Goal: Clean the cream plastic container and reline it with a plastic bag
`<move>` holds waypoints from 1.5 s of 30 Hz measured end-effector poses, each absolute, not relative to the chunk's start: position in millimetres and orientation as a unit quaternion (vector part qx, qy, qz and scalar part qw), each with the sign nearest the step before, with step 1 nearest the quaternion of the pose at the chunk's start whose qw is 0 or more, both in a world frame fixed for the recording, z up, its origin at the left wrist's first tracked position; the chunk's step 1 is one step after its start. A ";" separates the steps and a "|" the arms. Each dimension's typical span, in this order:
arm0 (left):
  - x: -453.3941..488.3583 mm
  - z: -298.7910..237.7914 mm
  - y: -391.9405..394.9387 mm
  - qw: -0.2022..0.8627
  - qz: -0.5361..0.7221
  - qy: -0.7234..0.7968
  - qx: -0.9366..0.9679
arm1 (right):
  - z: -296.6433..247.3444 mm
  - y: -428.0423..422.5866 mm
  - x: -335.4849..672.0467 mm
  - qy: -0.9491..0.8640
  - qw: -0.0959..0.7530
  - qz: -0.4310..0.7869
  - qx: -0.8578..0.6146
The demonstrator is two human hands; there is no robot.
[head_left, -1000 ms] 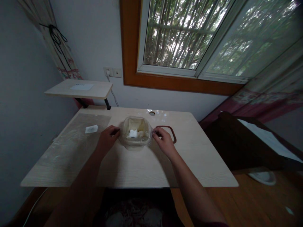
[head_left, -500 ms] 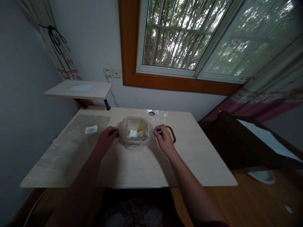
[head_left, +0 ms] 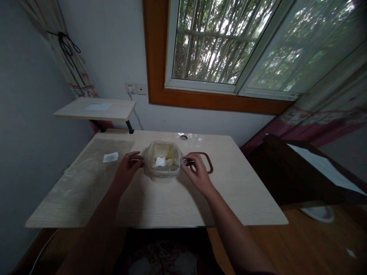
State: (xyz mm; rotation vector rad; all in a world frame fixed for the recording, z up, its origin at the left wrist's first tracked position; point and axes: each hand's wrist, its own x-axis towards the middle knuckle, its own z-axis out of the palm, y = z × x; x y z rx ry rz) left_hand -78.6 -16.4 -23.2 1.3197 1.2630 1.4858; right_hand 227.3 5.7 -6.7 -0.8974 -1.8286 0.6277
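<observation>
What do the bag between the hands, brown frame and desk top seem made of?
Bag: thin, slightly shiny plastic film, going by its see-through wrinkles.
Brown frame: perhaps smooth moulded plastic, given even colour and rounded corners; painted metal possible.
Desk top: probably pale wood-grain laminate with a slight gloss, from its streaks and bright reflections.

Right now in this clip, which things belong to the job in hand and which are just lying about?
In hand:
- squarish container
- clear film around its rim, with left hand and right hand at its sides
- brown frame beside the right hand, probably

Apparently lying about:
- clear sheet on the desk
- white slip on it
- paper on the raised shelf
</observation>
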 end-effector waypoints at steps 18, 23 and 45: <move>-77.3 -22.3 -31.6 0.123 0.509 0.436 0.732 | -1.4 2.5 223.0 -0.799 0.482 0.183 -0.310; -76.3 -13.5 -29.3 0.050 0.490 0.414 0.766 | 5.9 2.9 218.3 -0.792 0.500 0.187 -0.297; -62.9 19.5 -21.4 0.123 0.564 0.448 0.683 | 7.2 5.7 206.9 -0.737 0.536 0.221 -0.346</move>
